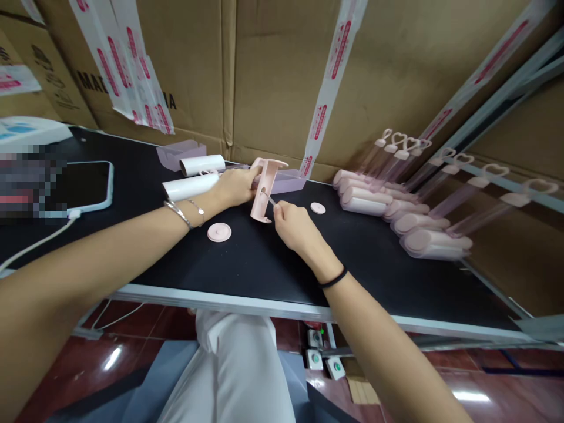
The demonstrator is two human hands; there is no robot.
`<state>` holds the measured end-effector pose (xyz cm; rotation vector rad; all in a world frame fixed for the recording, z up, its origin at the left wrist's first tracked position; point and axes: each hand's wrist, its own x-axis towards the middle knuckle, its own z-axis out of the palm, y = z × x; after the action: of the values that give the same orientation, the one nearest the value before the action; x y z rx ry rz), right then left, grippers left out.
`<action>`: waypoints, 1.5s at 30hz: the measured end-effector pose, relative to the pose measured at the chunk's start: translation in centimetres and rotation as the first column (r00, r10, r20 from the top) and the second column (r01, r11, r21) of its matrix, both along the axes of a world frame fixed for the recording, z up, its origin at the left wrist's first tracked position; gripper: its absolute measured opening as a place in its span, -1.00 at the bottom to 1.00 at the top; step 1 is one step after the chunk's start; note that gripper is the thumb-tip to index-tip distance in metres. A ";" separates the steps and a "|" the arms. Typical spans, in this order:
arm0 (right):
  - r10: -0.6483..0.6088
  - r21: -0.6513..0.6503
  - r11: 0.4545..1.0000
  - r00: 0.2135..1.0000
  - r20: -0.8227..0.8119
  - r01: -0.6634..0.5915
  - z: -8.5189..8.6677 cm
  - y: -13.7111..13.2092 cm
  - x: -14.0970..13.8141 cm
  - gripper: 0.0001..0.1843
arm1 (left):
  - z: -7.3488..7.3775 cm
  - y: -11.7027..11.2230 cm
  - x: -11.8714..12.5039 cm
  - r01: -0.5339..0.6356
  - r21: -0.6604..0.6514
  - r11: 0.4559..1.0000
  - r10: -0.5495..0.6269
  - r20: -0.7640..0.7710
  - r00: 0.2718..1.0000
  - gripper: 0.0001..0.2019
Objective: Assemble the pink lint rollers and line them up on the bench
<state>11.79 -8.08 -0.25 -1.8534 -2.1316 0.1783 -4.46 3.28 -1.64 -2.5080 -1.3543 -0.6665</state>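
My left hand (238, 187) is closed around the back of a pink plastic bracket-shaped shell (263, 197), held tilted above the black bench. My right hand (291, 222) pinches a thin, light rod (268, 198), whose far tip is at a hole in the shell's inner face. What kind of rod it is cannot be made out. Beside my left wrist lie two white cylinders (202, 165). A pink round disc (219, 232) rests in front of my left hand, and a smaller pink disc (318, 208) lies beyond my right hand.
Translucent purple trays (181, 155) stand against the cardboard wall (273, 76). Several pink-and-white rollers with heart-shaped handles (434, 242) are lined up at the right. A phone (88, 187) with a white cable lies at the left. The bench's metal edge (247, 302) runs in front.
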 end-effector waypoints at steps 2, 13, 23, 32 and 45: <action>-0.041 0.011 0.999 0.999 0.007 0.041 0.2 0.0 0.4 -0.60 | 0.1 0.1 -0.4 -0.028 -0.020 0.999 0.029 0.043 0.999 -0.49; -0.348 0.297 0.871 0.918 -0.191 0.391 1.4 2.3 7.8 -0.69 | 1.2 -0.5 -0.7 0.118 0.053 0.992 -0.124 0.131 0.984 -0.54; -0.728 0.258 0.539 0.597 -0.336 0.802 0.9 5.8 13.3 -0.56 | 3.3 -6.1 1.7 0.610 -0.221 0.761 -0.649 -0.231 0.725 -0.73; -0.658 0.290 0.564 0.633 -0.408 0.773 -1.5 6.5 14.9 -0.60 | 2.0 -4.5 -0.3 0.306 -0.100 0.947 -0.322 -0.346 0.881 -0.69; 0.481 0.670 0.726 0.581 -0.657 0.156 2.4 4.2 5.1 -0.63 | 3.6 -7.1 3.6 0.782 -0.492 0.382 0.120 0.866 0.486 -0.43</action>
<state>16.87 -3.93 2.11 -0.8285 -1.3976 0.2017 -0.86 -3.83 1.97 -3.7135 -1.5968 -1.8898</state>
